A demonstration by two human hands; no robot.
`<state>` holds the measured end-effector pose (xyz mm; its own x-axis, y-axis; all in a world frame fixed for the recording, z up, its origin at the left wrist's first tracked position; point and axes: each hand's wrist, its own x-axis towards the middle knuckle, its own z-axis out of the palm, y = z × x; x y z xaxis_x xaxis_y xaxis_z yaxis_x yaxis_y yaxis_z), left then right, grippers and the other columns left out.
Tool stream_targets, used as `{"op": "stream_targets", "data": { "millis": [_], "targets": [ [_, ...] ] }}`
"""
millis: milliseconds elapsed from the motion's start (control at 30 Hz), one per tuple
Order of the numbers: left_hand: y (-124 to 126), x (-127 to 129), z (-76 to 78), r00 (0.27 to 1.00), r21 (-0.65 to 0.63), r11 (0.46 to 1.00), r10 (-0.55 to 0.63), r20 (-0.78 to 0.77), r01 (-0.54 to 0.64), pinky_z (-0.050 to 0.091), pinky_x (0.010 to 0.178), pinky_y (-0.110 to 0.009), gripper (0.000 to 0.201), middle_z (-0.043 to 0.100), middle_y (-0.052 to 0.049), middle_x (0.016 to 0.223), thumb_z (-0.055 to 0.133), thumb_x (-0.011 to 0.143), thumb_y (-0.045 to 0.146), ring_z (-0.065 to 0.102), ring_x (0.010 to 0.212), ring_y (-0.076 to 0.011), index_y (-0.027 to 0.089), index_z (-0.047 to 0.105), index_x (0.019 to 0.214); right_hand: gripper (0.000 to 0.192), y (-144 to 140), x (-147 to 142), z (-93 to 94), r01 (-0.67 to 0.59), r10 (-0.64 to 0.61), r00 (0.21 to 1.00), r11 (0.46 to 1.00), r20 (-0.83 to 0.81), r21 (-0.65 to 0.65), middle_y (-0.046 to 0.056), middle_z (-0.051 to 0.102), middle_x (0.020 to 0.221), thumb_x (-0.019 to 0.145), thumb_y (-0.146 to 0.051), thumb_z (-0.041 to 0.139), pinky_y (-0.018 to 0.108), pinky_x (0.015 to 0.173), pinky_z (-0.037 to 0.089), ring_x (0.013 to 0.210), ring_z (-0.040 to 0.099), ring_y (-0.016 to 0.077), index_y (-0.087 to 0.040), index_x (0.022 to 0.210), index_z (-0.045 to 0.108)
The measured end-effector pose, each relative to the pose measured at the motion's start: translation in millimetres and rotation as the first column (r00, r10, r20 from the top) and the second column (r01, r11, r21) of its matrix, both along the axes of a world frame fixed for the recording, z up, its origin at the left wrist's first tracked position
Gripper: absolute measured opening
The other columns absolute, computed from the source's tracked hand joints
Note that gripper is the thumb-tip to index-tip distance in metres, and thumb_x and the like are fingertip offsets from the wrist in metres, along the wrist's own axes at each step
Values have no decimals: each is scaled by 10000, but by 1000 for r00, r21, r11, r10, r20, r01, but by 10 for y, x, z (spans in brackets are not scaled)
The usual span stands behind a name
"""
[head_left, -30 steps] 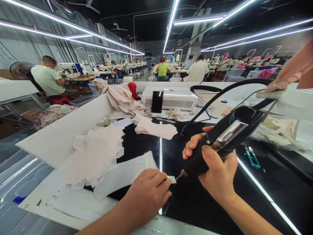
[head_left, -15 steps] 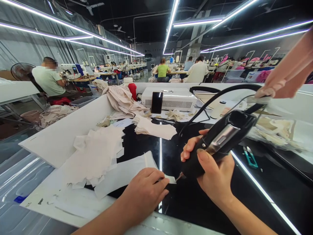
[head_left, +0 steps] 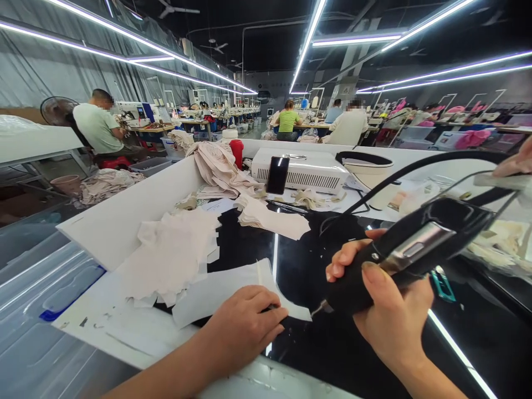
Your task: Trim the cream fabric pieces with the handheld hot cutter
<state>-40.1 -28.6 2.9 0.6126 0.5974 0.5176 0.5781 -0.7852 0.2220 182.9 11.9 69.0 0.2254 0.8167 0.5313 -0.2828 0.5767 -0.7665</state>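
Left hand (head_left: 243, 327) pressed flat, fingers curled, on white rectangular fabric strip (head_left: 233, 285) lying across glossy black worktable (head_left: 332, 354). Right hand (head_left: 384, 310) wrapped around black corded handheld cutting tool with silver panel (head_left: 411, 249); fine metal tip at the strip's right corner, contact not clear. Loose pile of cream fabric pieces (head_left: 170, 255) just left of strip. Smaller stack of cream cut pieces (head_left: 272, 217) farther back. Black phone (head_left: 277, 174) propped against white vented box unit (head_left: 305, 169). Red cylindrical bottle (head_left: 237, 153) beside heaped beige garments (head_left: 218, 166). Seated workers in background.
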Motion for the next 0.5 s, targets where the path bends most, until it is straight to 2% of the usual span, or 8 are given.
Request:
{"op": "stream_targets", "data": {
  "millis": [167, 367, 500],
  "targets": [
    [0, 16, -24, 1000, -1, 1000, 16, -22, -16, 643, 1048, -344, 125, 764, -61, 1123, 671, 1121, 191, 746, 1074, -200, 183, 739, 1225, 378, 97, -142, 61, 21, -21, 998, 1000, -66, -1, -40, 723, 787, 863, -376, 950, 308, 558, 630, 606, 671, 170, -296, 1137, 702],
    [-5, 35, -26, 1000, -1, 1000, 5, -11, -5, 646, 1044, -359, 137, 761, -65, 1128, 693, 1106, 190, 745, 1095, -215, 172, 739, 1234, 362, 152, -249, -6, -7, 8, 1000, 1000, -15, 7, -47, 724, 795, 908, -379, 912, 314, 613, 625, 626, 670, 162, -294, 1170, 677],
    [-4, 51, -27, 1000, 12, 1000, 4, -10, -4, 655, 1031, -359, 141, 762, -64, 1131, 697, 1103, 185, 745, 1090, -214, 164, 738, 1237, 357, 149, -250, -32, -18, 19, 1000, 1000, -20, 12, -45, 720, 805, 913, -362, 903, 302, 593, 614, 629, 671, 161, -290, 1174, 670]
  ]
}}
